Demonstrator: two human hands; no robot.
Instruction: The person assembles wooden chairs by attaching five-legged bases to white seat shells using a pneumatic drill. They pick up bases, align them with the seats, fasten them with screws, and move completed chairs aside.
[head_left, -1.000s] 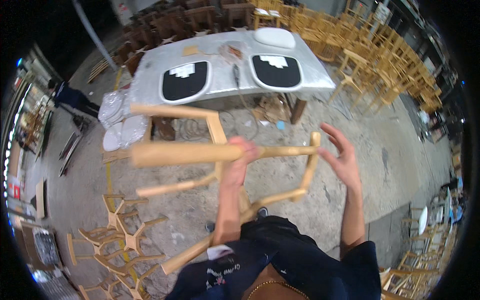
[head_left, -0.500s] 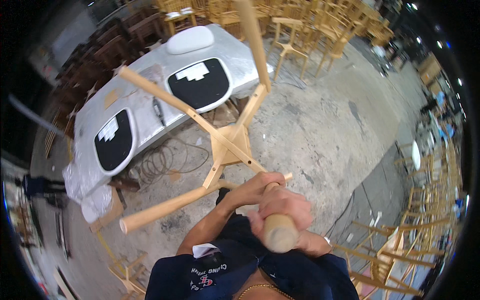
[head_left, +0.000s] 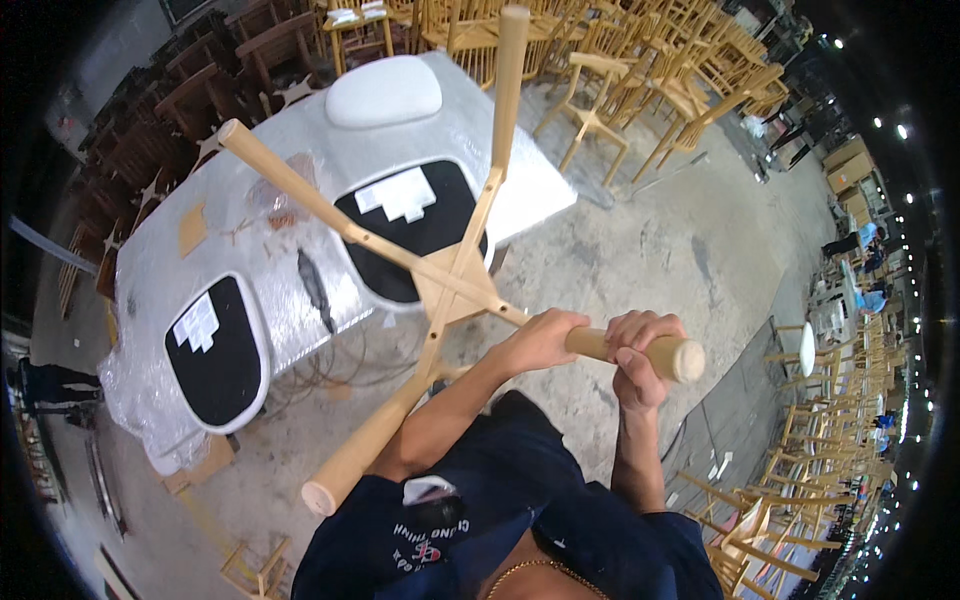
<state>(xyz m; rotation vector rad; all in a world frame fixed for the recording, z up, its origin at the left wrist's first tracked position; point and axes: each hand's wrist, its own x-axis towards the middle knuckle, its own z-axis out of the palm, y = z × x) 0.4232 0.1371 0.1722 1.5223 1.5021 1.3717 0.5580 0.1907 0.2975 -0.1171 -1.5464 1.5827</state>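
I hold a light wooden chair frame (head_left: 455, 285) in the air in front of my chest, its round legs pointing outward in several directions. My left hand (head_left: 540, 340) and my right hand (head_left: 635, 350) both grip the same leg (head_left: 600, 345), the one that points toward me and to the right. The left hand sits nearer the frame's joint, the right nearer the leg's round end (head_left: 688, 360). Another leg (head_left: 360, 460) points down left, and one (head_left: 505, 100) points up.
Behind the frame stands a table wrapped in plastic film (head_left: 150, 290) with two black seat pads (head_left: 215, 350) (head_left: 410, 230) and a white cushion (head_left: 383, 92). Stacks of wooden chairs (head_left: 640, 70) fill the back and right. A person (head_left: 45, 385) stands at far left.
I have turned the chair frame and the view has swung. Both hands have closed on one leg, which now points toward me; a second ago my right hand was open beside the frame.
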